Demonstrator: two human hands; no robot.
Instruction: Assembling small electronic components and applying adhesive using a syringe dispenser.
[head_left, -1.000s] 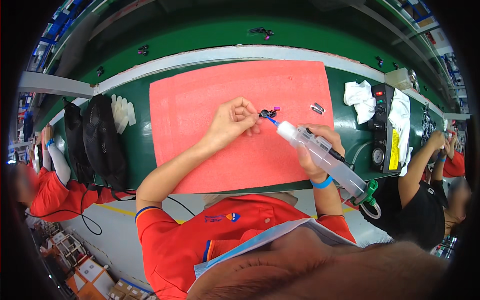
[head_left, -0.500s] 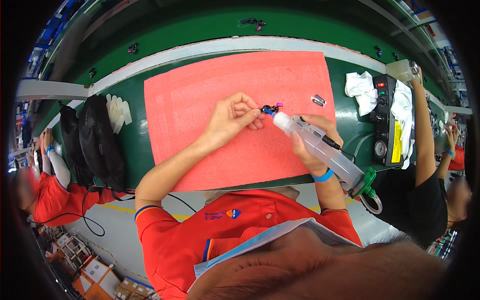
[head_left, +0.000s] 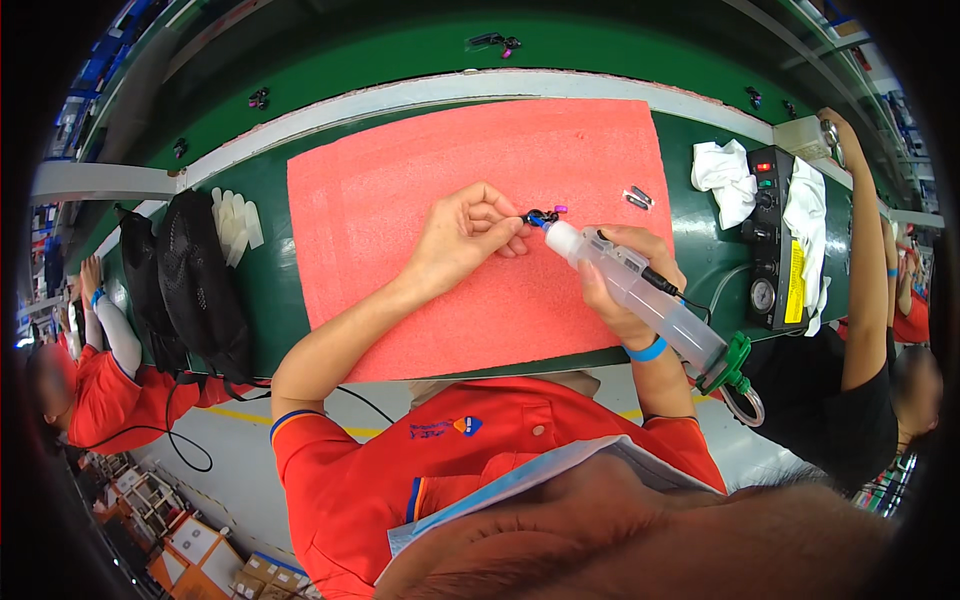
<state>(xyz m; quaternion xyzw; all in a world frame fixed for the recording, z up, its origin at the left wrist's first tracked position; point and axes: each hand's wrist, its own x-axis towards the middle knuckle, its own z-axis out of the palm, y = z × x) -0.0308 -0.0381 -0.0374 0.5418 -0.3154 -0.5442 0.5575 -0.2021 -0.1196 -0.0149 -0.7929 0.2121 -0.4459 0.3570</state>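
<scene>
My left hand [head_left: 472, 232] pinches a small black part [head_left: 541, 217] with a purple piece at its far end, over the pink foam mat [head_left: 400, 170]. My right hand [head_left: 632, 280] is wrapped round a glue dispensing syringe [head_left: 650, 303], a clear barrel with a white collar. Its blue tip meets or nearly meets the black part; which of the two I cannot tell. A green cap [head_left: 728, 362] with an air hose closes the syringe's rear end. Right of my hands, two small dark strips [head_left: 637, 198] lie on the mat.
A black dispenser box [head_left: 768, 240] with a gauge stands at the right, white cloths [head_left: 722, 178] beside it. Black bags [head_left: 200, 280] and pale finger cots [head_left: 236, 225] lie at the left. Small parts ride on the green belt [head_left: 380, 65]. Co-workers sit on both sides.
My hands and the syringe stay almost still. Parts on the belt have shifted slightly left. The right co-worker's arm has moved a little.
</scene>
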